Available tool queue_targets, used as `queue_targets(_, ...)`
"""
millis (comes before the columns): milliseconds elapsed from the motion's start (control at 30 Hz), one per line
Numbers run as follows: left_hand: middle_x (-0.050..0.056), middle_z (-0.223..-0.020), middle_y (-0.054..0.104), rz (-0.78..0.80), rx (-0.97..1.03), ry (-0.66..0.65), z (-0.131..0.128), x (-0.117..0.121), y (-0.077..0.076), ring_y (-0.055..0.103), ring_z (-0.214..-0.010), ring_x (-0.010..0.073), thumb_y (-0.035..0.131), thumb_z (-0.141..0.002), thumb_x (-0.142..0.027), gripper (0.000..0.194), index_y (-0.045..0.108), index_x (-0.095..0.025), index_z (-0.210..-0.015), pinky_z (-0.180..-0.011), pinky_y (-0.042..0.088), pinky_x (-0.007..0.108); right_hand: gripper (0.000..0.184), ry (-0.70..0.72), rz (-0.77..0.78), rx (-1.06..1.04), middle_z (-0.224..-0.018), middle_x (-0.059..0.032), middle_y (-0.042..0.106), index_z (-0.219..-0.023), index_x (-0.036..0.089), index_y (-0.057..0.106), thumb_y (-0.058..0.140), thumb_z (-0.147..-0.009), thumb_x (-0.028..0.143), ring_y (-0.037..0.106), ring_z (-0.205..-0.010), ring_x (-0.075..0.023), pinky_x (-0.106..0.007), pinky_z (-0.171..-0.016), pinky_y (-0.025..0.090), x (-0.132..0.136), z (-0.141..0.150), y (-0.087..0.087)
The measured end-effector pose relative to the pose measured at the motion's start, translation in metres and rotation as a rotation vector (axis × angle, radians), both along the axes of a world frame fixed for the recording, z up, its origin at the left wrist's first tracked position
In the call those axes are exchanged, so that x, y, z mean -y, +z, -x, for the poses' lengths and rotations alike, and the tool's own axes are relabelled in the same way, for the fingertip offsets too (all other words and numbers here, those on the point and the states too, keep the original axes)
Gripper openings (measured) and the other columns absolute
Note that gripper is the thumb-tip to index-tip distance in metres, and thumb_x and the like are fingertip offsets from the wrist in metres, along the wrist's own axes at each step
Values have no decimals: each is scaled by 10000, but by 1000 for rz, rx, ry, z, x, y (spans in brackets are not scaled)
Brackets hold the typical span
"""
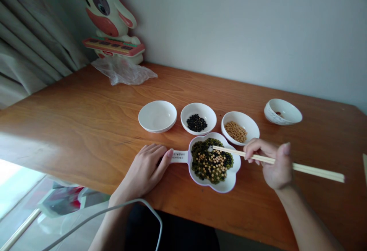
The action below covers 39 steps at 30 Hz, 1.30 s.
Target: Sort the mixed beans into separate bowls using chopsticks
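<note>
Two chopsticks slant from the right hand's grip.

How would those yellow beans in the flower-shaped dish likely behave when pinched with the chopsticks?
The yellow beans look small, round and smooth, so they would probably slip or roll. The chopsticks in the right hand taper thin, leaving little contact. The left hand touching the dish handle probably prevents sliding.

Three bowls crowd behind flower dish; left tabletop open.
</note>
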<state>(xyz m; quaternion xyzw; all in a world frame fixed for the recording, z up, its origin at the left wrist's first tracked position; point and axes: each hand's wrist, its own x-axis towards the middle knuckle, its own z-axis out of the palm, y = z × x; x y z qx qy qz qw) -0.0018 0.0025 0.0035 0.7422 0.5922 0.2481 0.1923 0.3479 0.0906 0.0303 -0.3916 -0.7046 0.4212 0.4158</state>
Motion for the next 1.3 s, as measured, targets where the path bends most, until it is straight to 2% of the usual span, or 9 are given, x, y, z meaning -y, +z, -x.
queue_targets(300,30,-839,646,-5,-10,1,0,1,0,580,-799,217,393,-1135,-348,352,513,-228,-826,-837,408,379,885,92,23,117,-742,-52,627,-800,237,674,34,-980,822,532,-646,-202,-359,-602,394,-2,-10,-13)
queue_targets(500,30,-837,645,-1,-5,2,-1,0,0,579,-796,217,389,-1137,-356,358,514,-228,-827,-836,408,377,885,75,13,133,-723,-53,624,-787,238,682,10,-1010,768,533,-640,-198,-357,-594,392,-2,-10,-15)
queue_targets(767,32,-829,643,-2,-6,4,0,1,1,573,-784,219,379,-1137,-360,369,512,-229,-819,-825,403,378,875,69,29,116,-712,-56,615,-776,235,672,28,-1004,781,521,-623,-200,-356,-582,393,-2,-7,-15)
queue_targets(1300,19,-820,620,3,0,2,0,0,1,565,-785,216,394,-1136,-348,366,501,-226,-808,-836,391,367,831,4,-7,74,-739,-50,651,-760,239,711,67,-1076,659,546,-645,-186,-364,-610,388,2,-6,-21)
